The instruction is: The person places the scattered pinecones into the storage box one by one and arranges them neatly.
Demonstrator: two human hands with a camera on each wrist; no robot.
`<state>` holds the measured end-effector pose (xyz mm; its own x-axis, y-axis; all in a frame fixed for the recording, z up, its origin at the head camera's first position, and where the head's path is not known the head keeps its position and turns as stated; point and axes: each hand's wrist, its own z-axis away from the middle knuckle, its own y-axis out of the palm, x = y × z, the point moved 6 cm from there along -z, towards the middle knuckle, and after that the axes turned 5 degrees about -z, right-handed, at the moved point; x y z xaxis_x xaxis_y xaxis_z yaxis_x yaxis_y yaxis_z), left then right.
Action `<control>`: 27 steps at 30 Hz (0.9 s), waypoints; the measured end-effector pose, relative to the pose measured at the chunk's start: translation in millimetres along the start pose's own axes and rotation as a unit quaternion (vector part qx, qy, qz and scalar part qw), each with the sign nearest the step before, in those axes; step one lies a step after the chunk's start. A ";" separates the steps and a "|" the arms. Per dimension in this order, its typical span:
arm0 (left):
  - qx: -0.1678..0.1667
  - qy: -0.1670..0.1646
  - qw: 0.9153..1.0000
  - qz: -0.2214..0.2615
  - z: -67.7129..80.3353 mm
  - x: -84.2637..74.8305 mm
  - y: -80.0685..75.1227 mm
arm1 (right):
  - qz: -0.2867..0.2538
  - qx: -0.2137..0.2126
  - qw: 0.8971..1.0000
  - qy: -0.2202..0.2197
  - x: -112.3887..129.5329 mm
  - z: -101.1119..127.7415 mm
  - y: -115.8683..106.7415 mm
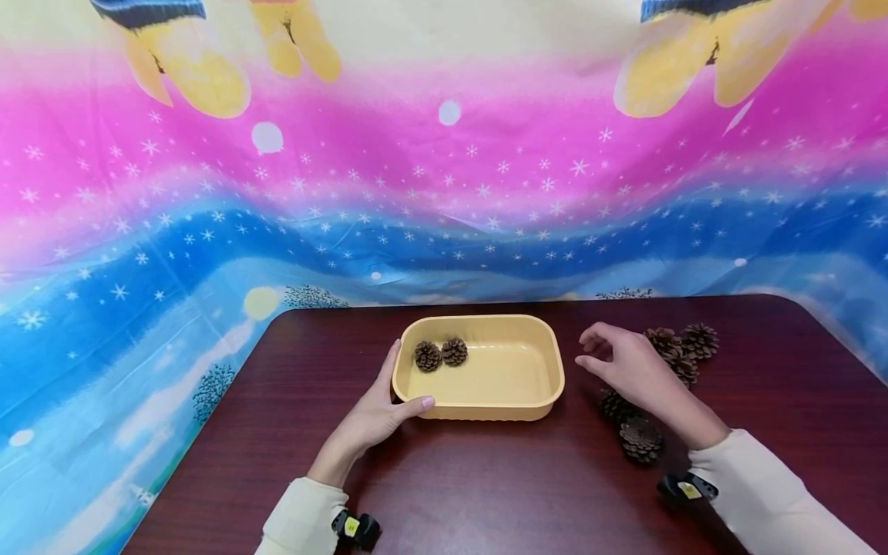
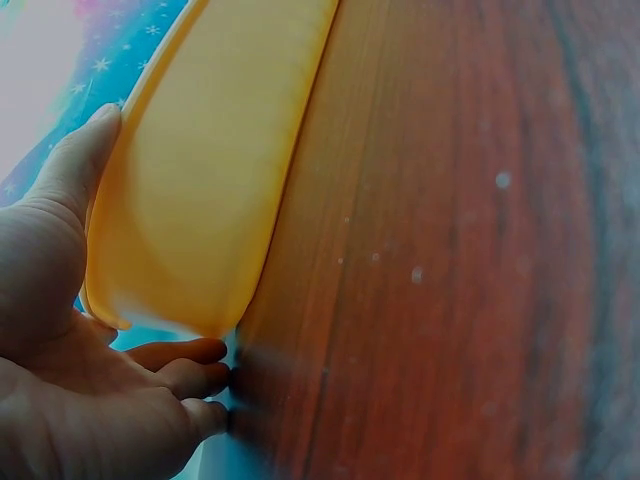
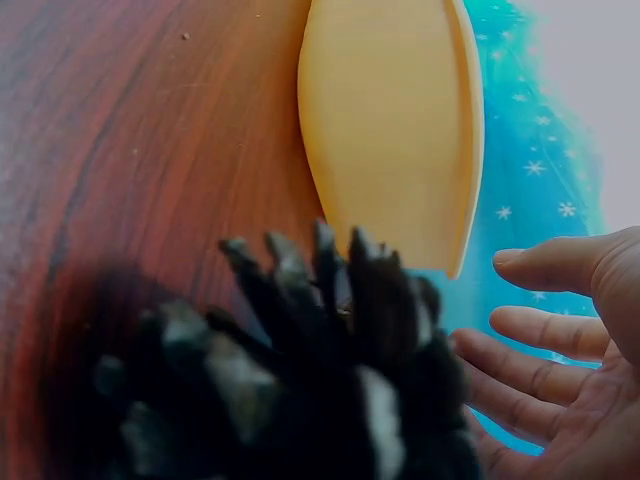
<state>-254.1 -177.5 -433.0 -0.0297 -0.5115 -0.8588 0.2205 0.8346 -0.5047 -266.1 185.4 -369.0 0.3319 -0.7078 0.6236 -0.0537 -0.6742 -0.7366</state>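
While our left hand (image 1: pixel 378 412) clamps its grip on the tray (image 1: pixel 541 401), our right hand (image 1: pixel 627 368) hovers empty, fingers apart, beside pine cones (image 1: pixel 683 351) on the tabletop (image 1: pixel 486 486); a careless sweep could scatter them.

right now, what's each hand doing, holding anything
Left hand: holds the left end of the tray, thumb on the near wall, fingers on the end wall.
Right hand: open, empty, right of the tray, above the table.

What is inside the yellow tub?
Two pine cones lie side by side at the far left of the yellow tub. The rest of its floor is bare. The near wall hides a thin strip of the floor.
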 end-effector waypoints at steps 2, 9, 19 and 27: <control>0.000 0.000 1.000 -0.001 0.0 0.0 0.0 | 0.001 0.000 1.000 0.002 -1.6 1.1 0.9; -0.001 -0.001 1.000 0.001 0.1 0.2 -0.1 | -0.002 0.004 1.000 0.009 -6.2 2.8 3.9; -0.003 -0.001 1.000 0.003 1.1 0.7 0.0 | -0.012 0.009 1.000 0.012 -10.0 4.8 10.5; -0.003 -0.001 1.000 0.006 1.1 1.1 0.7 | -0.010 0.010 1.000 0.017 -12.4 6.1 12.4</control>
<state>-252.9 -177.7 -434.2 -0.0258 -0.5021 -0.8645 0.2150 0.8417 -0.4953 -265.2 187.2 -387.4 0.3011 -0.7005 0.6470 -0.0290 -0.6849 -0.7281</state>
